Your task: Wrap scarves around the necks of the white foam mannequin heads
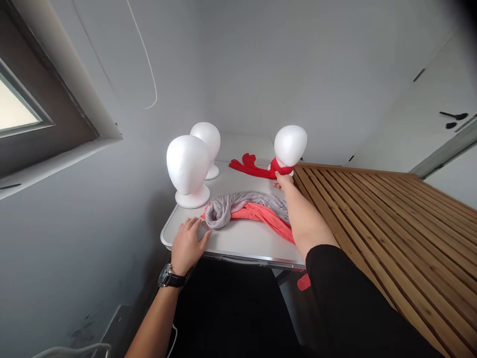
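Observation:
A red scarf (257,170) is wrapped round the neck of the white foam mannequin head (290,144) at the far right of the table, and its loose end stretches left across the top. My right hand (284,181) reaches out to that neck, its fingers pinched on the scarf. My left hand (187,246) rests with fingers spread at the table's front left, holding nothing. Just beyond its fingertips lie a grey scarf (253,199) and a coral scarf (257,212), bunched together. My right forearm hides their right side; a coral end hangs below the table edge.
Two more white foam heads, a nearer one (188,166) and one behind it (207,141), stand on the left of the white table (238,241). A wooden slatted surface (372,214) adjoins on the right. Grey walls and a window (18,104) enclose the left side.

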Demonstrator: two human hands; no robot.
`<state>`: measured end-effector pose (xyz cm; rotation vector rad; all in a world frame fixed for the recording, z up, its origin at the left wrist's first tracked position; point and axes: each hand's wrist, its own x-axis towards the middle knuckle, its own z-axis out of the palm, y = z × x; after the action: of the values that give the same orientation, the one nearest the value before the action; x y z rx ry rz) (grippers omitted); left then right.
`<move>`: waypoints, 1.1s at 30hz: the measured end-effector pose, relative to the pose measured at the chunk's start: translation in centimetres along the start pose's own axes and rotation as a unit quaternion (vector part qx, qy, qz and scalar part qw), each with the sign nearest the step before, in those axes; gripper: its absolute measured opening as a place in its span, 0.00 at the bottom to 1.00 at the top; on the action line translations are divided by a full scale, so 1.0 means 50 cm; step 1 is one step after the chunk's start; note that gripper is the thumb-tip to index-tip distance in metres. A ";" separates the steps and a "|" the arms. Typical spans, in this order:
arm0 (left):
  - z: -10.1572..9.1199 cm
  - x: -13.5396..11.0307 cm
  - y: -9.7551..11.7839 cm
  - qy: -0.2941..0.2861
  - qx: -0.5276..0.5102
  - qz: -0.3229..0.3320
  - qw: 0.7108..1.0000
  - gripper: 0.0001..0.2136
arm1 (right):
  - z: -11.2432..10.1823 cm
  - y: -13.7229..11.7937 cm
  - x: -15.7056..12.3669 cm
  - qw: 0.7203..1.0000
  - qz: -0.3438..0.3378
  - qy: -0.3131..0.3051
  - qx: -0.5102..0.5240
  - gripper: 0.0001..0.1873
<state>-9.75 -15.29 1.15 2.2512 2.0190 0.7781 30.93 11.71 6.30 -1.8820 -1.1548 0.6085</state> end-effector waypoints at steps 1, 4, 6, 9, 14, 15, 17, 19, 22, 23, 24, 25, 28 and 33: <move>-0.002 -0.004 -0.001 0.001 0.006 0.011 1.000 0.23 | 0.010 -0.002 0.009 0.999 0.030 -0.009 0.008 0.21; -0.010 -0.010 -0.010 0.010 0.012 0.032 0.999 0.21 | 0.022 -0.007 0.028 0.994 0.102 -0.024 0.027 0.21; -0.011 -0.012 -0.014 0.019 0.011 0.038 0.999 0.21 | 0.019 -0.006 0.030 0.991 0.123 -0.025 0.038 0.20; -0.010 -0.014 -0.016 0.028 0.004 0.045 0.999 0.21 | 0.014 0.003 0.007 0.990 0.124 -0.030 0.054 0.19; -0.010 -0.014 -0.016 0.027 -0.005 0.053 0.998 0.21 | 0.003 0.028 -0.098 0.994 0.072 -0.058 0.053 0.17; -0.010 -0.014 -0.016 0.027 -0.003 0.054 0.998 0.21 | -0.002 0.035 -0.125 0.995 0.056 -0.064 0.046 0.17; -0.010 -0.014 -0.017 0.026 0.000 0.055 0.998 0.21 | -0.018 0.052 -0.174 0.997 0.018 -0.068 0.027 0.16; -0.010 -0.014 -0.017 0.025 0.003 0.056 0.998 0.22 | -0.040 0.070 -0.211 0.999 -0.017 -0.050 0.003 0.16; -0.010 -0.013 -0.017 0.028 0.002 0.054 0.998 0.22 | -0.074 0.097 -0.231 0.998 -0.049 -0.002 -0.025 0.28; -0.009 -0.013 -0.017 0.030 -0.002 0.053 0.998 0.21 | -0.083 0.105 -0.229 0.998 -0.054 0.008 -0.030 0.34; -0.009 -0.012 -0.016 0.032 -0.006 0.051 0.998 0.21 | -0.089 0.112 -0.224 0.998 -0.058 0.014 -0.033 0.41; -0.009 -0.012 -0.015 0.032 -0.009 0.050 0.998 0.20 | -0.093 0.117 -0.215 0.997 -0.062 0.015 -0.033 0.47; -0.012 -0.011 -0.007 0.028 -0.021 0.052 0.998 0.20 | -0.088 0.126 -0.183 0.997 -0.073 0.014 -0.022 0.58; -0.014 0.001 0.026 0.038 -0.087 0.020 0.995 0.28 | -0.047 0.106 -0.133 0.993 -0.112 0.034 0.017 0.53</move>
<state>-8.80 -15.69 2.22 2.2024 1.8596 1.0156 32.20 3.61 3.00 -1.7015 -1.2804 0.4348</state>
